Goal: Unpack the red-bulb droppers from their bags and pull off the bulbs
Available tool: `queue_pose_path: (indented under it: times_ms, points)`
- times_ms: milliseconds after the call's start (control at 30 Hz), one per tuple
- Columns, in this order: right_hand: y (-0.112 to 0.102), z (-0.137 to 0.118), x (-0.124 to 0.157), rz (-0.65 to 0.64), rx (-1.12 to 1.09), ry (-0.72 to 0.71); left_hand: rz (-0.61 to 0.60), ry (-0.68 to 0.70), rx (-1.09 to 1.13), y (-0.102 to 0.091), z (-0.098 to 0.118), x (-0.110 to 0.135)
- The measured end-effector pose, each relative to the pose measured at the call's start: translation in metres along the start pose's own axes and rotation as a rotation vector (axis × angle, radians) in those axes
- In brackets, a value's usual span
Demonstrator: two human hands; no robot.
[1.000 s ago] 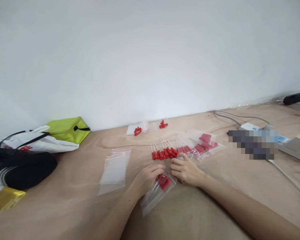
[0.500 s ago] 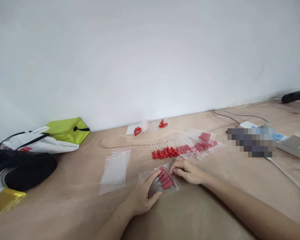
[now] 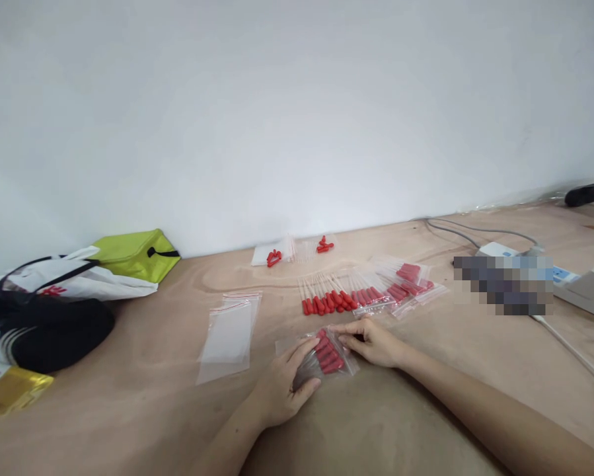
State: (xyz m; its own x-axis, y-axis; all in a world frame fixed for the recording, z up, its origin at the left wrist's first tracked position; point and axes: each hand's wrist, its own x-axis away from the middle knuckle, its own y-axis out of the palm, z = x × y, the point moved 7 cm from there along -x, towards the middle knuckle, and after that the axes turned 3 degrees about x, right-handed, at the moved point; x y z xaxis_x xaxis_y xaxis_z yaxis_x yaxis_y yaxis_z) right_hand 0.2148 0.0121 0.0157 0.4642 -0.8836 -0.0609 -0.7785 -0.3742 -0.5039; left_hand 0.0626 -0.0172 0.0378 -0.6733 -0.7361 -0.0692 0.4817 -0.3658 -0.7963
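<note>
The left hand [image 3: 281, 387] lies flat on a small clear bag [image 3: 321, 354] filled with red-tipped sticks and presses it against the desk [image 3: 400, 423], fingers spread and half open. Just beside it, the right hand [image 3: 373, 342] pinches the top edge of the same bag with fingertips closed on the plastic. The bag lies between the two hands, with the red tips toward the right hand. The step in hand seems to be the closing of the bag's seal; I judge that the next move calls for sliding the pinching fingers along the strip while the other hand keeps the bag still.

A little beyond the hands lies a row of loose sticks with red tips [image 3: 326, 301], and to the right of it are several filled bags [image 3: 408, 281]. To the left of the left hand is a small pile of empty bags [image 3: 227, 334]. Farther away, near the wall, lie two more small bags with red caps [image 3: 297, 250]. Far left are a green pouch [image 3: 135, 254] and a black bag [image 3: 49, 334]; far right are a power strip [image 3: 581, 287] and cables [image 3: 475, 231].
</note>
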Motion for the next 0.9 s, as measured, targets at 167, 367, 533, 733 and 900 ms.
queue_pose_path:
  times_ms: [167,367,533,733,900]
  points:
    - [0.001,0.006,-0.002,0.021,-0.051,0.045,0.009,0.018,-0.005,0.000,-0.001,0.001]
    - [0.000,-0.001,0.000,-0.002,0.036,0.047,0.075,-0.008,-0.005,-0.004,-0.001,0.002]
    - [-0.002,-0.018,0.004,0.057,0.240,-0.027,0.081,-0.003,0.018,-0.005,-0.001,0.001]
    - [0.003,-0.021,0.006,0.104,0.322,-0.018,0.076,0.013,0.023,-0.006,0.002,0.000]
    - [0.003,-0.021,0.004,0.072,0.334,0.002,0.074,-0.005,0.029,-0.008,0.004,0.000]
